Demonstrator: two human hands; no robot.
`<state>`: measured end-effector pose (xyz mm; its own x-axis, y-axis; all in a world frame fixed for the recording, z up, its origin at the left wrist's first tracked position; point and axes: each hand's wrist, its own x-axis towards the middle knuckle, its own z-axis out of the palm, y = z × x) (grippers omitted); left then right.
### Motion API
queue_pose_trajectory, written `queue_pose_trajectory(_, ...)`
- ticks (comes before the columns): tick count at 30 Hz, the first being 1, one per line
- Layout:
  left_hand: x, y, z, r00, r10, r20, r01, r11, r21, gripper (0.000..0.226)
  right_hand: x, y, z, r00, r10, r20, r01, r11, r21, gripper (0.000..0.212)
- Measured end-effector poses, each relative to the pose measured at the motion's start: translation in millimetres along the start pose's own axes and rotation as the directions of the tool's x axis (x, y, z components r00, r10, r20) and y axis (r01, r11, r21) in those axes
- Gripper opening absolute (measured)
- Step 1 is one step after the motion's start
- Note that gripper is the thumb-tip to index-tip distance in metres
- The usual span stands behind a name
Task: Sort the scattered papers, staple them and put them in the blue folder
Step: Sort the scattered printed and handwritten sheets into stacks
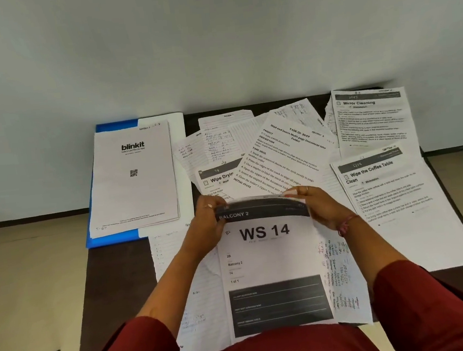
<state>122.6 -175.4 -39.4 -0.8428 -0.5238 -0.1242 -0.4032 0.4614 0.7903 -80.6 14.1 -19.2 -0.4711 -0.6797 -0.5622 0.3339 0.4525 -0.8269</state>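
A printed sheet headed "WS 14" (pixel 270 259) lies in front of me over handwritten pages. My left hand (pixel 207 226) grips its top left corner and my right hand (pixel 318 209) grips its top right corner, so the top edge curls up. Behind it are scattered sheets: a "Task ID" page (pixel 285 155), a "Wipe Drying" page (pixel 219 176), a "Wipe the Coffee Table Clean" page (pixel 388 187) and a "Mirror Cleaning" page (pixel 369 115). The blue folder (pixel 111 236) lies at the far left under a "blinkit" sheet (pixel 134 177). No stapler shows.
The papers cover a dark table (pixel 115 273) that stands against a white wall. Beige floor shows to the left, past the table's edge. Lined handwritten pages (pixel 221 142) lie at the back centre and near my right forearm.
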Motion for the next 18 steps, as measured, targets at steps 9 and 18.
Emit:
queue_pose_trajectory(9,-5.7,2.1,6.0,0.847,-0.508,0.155,0.498,0.658,-0.565,0.056,-30.4,38.1,7.3,0.984,0.135,-0.115,-0.124,0.988,0.095,0.044)
queue_pose_trajectory(18,-44.0,30.5,39.0,0.866,-0.484,0.124,0.466,0.694,-0.548,0.02,-27.6,62.0,45.3,0.95,-0.044,-0.31,0.007,0.993,-0.117,0.034)
